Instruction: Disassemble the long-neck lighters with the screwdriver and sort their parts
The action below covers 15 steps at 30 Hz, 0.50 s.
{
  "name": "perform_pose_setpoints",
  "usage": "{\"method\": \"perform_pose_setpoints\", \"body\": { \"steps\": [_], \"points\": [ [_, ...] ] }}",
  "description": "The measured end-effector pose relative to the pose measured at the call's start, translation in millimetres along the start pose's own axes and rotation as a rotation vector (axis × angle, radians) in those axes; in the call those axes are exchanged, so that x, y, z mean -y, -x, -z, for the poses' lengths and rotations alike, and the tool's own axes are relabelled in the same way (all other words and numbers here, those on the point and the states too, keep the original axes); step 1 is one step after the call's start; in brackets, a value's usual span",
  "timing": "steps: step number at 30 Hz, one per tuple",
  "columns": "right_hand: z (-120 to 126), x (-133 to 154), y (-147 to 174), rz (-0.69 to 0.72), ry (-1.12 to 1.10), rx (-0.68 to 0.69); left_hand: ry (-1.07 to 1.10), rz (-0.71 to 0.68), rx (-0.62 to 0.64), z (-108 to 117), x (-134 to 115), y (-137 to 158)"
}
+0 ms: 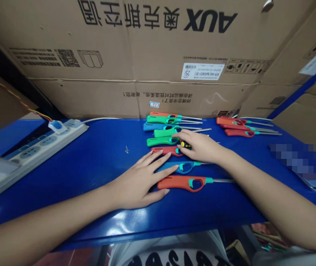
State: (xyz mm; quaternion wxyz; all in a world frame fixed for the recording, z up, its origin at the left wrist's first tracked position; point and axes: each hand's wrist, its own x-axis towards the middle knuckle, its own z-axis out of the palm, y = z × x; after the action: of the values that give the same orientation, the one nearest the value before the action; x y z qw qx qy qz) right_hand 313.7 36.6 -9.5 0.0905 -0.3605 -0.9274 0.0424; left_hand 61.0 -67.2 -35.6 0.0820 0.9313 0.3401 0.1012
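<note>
Head view: eight lighters (162,142) are lying in a column on the blue table (105,147), with at least three red lighters (237,132) rightward. One left hand (137,184) is spreading flat over two; one right hand (198,144) is curling around one yellow-handled tool (185,144).

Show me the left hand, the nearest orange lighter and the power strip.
Left hand (136,183): head view, back of the hand.
Nearest orange lighter (183,182): head view, its orange handle.
Power strip (38,146): head view, top face.
</note>
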Motion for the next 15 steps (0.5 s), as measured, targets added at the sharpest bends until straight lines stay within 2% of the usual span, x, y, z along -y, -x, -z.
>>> {"method": "perform_pose_setpoints", "body": {
  "steps": [2, 5, 7, 11, 15],
  "points": [
    [-3, 3, -1, -0.051, 0.068, 0.034, 0.006, 0.025, 0.005, 0, 0, 1],
    [0, 5, -1, -0.029, 0.051, 0.067, 0.002, 0.028, 0.001, 0, -1, 2],
    [3, 2, -1, -0.037, 0.039, 0.014, 0.010, 0.032, -0.014, 0, -2, 1],
    [-1, -16, -7, -0.181, 0.129, -0.178, 0.023, 0.054, -0.049, -1, 2, -1],
    [-13, -39, -16, -0.197, 0.077, -0.143, 0.022, 0.076, -0.044, -2, 8, -4]
  ]
}}
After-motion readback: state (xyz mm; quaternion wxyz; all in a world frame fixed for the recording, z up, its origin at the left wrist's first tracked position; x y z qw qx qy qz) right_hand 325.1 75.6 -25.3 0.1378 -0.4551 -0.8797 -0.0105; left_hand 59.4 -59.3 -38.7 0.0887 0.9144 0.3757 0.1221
